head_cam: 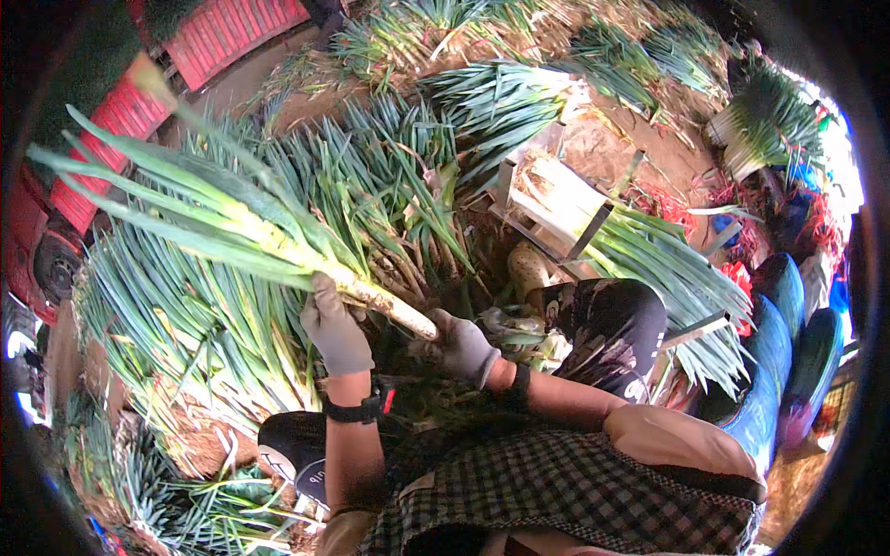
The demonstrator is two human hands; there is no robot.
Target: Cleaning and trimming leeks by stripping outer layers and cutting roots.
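In the head view, a large green onion (pixel 278 240) slants across the front of me, its leaves to the upper left and its white root end to the lower right. My left hand (pixel 335 325), in a pale glove, is closed on its stalk. Beside the root end is my right hand (pixel 455 347), gloved too; its fingers are curled at the roots, partly hidden, and what they hold is unclear. To my right, a metal frame (pixel 591 231) holds a bundle of trimmed green onions (pixel 556 191). Untrimmed green onions (pixel 361 181) lie piled beyond my hands.
More green onions (pixel 188 313) are heaped at the left. Stripped leaves (pixel 525 333) lie by my right knee. Red ties (pixel 667 208) lie beyond the frame. Blue sleeves or boots (pixel 765 347) show at far right. A red vehicle (pixel 115 139) stands at the upper left.
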